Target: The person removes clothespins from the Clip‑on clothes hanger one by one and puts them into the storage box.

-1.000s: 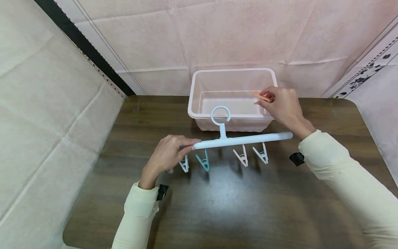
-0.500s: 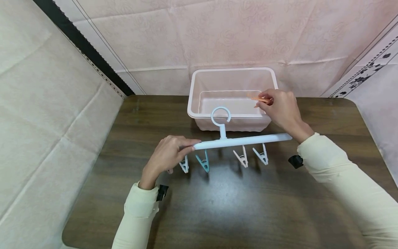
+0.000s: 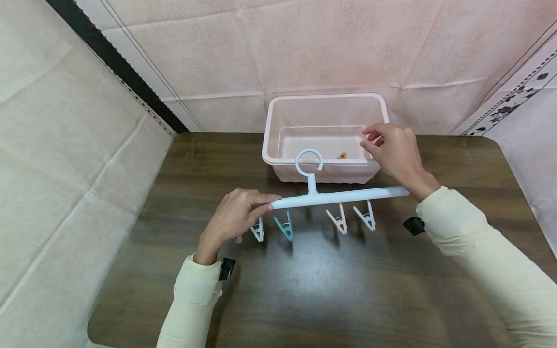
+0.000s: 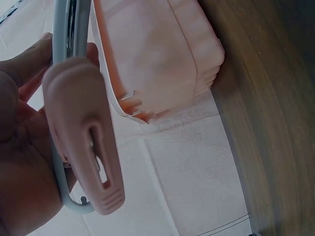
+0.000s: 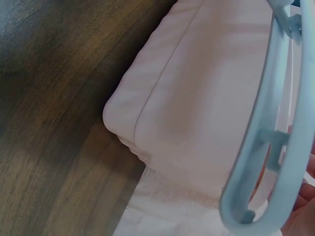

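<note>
My left hand (image 3: 236, 212) pinches the left end of a light blue clip hanger (image 3: 339, 196) between thumb and fingers, holding it above the table with its hook up. From its bar hang a teal clip (image 3: 285, 225), a white clip (image 3: 258, 230), a pale pink clip (image 3: 339, 220) and a pale blue clip (image 3: 366, 216). A dusky pink clip (image 4: 86, 132) shows large by the left hand in the left wrist view. Over the right side of a pink basin (image 3: 322, 173), my right hand (image 3: 391, 147) has loosely bent fingers and holds nothing. An orange clip (image 3: 342, 155) lies inside the basin, partly hidden by its front rim.
The brown wooden table (image 3: 313, 290) extends in front of the basin. Pale patterned cloth (image 3: 348, 48) covers the wall behind, close to the basin's back rim. The hanger's right end reaches near the right wrist.
The orange clip has left my right hand's fingers and dropped into the basin. The left hand and the hanger stay almost still.
</note>
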The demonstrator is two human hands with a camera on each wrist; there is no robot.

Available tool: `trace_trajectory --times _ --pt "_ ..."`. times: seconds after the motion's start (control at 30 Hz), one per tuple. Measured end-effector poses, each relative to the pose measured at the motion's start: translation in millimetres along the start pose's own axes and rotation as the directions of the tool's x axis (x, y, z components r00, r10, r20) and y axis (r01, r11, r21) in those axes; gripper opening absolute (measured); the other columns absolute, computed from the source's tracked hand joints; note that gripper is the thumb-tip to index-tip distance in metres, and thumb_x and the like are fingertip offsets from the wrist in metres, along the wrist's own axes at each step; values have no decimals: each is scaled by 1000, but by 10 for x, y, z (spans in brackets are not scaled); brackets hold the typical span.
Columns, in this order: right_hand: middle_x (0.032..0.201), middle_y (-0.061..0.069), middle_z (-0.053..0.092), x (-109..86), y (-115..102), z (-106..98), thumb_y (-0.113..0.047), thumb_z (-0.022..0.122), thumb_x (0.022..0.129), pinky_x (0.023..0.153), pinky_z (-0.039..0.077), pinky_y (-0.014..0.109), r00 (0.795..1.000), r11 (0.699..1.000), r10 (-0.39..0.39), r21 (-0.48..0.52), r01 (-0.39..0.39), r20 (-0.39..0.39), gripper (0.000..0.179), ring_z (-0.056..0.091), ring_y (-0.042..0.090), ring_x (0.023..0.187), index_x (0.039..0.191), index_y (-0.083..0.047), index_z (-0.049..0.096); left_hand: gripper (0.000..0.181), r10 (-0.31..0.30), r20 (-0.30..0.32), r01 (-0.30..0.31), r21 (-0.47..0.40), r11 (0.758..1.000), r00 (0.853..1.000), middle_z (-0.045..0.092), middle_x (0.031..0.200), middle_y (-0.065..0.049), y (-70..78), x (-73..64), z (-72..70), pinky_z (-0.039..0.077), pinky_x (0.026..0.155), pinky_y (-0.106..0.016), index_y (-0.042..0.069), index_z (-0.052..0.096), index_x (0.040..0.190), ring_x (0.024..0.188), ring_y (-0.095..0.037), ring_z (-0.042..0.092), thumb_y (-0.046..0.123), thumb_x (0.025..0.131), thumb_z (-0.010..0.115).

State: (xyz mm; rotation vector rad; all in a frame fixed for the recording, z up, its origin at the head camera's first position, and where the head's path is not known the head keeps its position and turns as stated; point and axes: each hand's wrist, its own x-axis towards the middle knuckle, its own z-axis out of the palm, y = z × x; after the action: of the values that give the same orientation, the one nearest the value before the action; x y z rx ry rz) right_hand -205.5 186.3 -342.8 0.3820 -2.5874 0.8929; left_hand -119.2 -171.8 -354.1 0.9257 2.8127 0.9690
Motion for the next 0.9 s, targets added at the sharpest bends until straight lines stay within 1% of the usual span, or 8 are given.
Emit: trace_trajectory --times 0.17,0.3,0.37,0.47,0.6,0.77,0.9 --pt "86 17 72 -7 3 -15 -4 75 88 64 48 41 1000 1000 -13 -15 13 -24 18 68 31 73 104 4 74 29 0 -1 0 3 1000 1000 74 97 -2 -4 6 -2 44 51 -30 16 76 120 58 -7 51 10 92 74" --pt "86 16 72 -12 -2 -39 -9 73 91 64 46 37 1000 1000 -6 -16 5 -27 20 68 29 74 106 4 74 29 -4 -4 4 2 1000 1000 74 97 -1 -5 11 4 45 50 -30 16 76 120 57 -7 51 10 92 74" --pt "88 16 71 -27 -8 -75 -14 71 93 66 45 37 1000 1000 8 -9 -9 -28 22 68 30 76 108 3 73 29 0 -7 0 -2 1000 1000 74 97 -1 -6 21 15 44 50 -30 16 76 120 56 -7 50 9 92 74" --pt "92 17 71 -54 -16 -137 -18 69 95 68 46 42 999 1000 15 0 -15 -48 26 68 32 78 112 2 73 29 15 -8 -15 -2 1000 1000 74 95 0 -6 45 31 44 51 -30 17 76 120 57 -7 50 10 92 74" --pt "99 19 69 -79 -29 -192 -18 69 95 71 45 45 998 1000 18 -1 -18 -67 29 67 33 79 118 0 71 29 23 -8 -23 2 1000 1000 74 95 0 -6 57 39 45 53 -30 17 76 120 59 -7 51 10 92 74" --pt "105 18 69 -106 -81 -225 -18 68 94 74 42 44 997 999 33 6 -32 -74 34 67 32 80 123 -2 69 29 9 -10 -9 2 1000 1000 74 96 0 -7 35 16 45 52 -30 17 76 120 60 -8 52 9 92 74" --pt "105 18 68 -150 -131 -258 -17 69 93 74 42 41 995 1000 19 17 -17 -97 34 66 31 80 124 -2 68 30 3 -9 -3 -5 1000 1000 74 98 -1 -4 33 -1 45 53 -30 17 75 121 61 -9 52 9 92 73"
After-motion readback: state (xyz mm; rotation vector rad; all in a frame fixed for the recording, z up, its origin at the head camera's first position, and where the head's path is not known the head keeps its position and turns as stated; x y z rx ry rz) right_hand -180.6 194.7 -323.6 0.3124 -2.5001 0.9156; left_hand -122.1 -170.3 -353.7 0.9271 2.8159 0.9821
